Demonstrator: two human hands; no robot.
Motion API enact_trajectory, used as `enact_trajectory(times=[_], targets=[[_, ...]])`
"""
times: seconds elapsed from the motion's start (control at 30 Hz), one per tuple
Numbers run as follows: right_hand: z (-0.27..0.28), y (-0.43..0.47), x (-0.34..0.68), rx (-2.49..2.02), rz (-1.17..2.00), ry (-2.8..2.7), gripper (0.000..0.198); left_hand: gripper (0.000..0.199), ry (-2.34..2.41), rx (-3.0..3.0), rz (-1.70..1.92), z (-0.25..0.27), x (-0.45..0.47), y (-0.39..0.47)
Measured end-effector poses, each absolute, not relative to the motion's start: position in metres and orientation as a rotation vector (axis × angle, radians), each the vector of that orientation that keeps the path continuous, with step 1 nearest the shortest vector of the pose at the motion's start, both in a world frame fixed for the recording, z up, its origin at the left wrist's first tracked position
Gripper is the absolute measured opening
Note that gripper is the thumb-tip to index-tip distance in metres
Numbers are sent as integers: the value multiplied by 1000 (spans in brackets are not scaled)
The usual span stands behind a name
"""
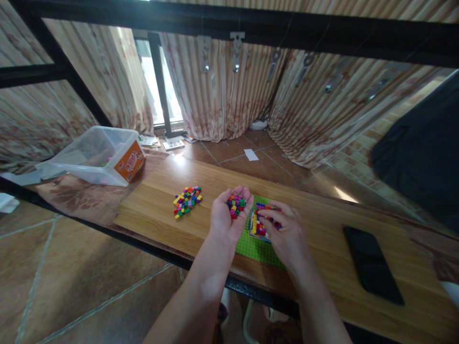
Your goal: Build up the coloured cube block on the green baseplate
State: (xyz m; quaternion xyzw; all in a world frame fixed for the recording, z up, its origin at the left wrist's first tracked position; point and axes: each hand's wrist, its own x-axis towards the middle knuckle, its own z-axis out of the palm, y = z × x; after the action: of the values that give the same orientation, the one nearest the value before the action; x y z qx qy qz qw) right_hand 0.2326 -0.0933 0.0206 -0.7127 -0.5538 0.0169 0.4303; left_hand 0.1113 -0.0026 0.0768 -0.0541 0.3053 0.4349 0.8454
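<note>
The left grip (220,217), beside the green baseplate (256,249), lies palm-up, cradling loose bricks (236,205); keep it level. The right grip (287,228) bends over the brick assembly (258,229) on the baseplate; whether it pinches anything, I cannot tell. Align studs before pressing.

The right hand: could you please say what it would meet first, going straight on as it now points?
Most likely the bricks on the green baseplate, right by its fingers; height is hard to judge, but if they passed above, the left hand would be next.
</note>
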Motion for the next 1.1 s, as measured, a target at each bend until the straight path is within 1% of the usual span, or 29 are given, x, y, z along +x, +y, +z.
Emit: enact_trajectory(times=[0.53, 0.87, 1.1], targets=[[5, -84, 224, -1808, 46, -1104, 13, 30, 671, -103, 927, 79, 112, -3], [7, -80, 224, -1828, 64, -1093, 13, 31, 663, -95, 914, 78, 111, -5], [6, -80, 225, -1841, 62, -1103, 11, 27, 675, -59, 918, 76, 111, -6]])
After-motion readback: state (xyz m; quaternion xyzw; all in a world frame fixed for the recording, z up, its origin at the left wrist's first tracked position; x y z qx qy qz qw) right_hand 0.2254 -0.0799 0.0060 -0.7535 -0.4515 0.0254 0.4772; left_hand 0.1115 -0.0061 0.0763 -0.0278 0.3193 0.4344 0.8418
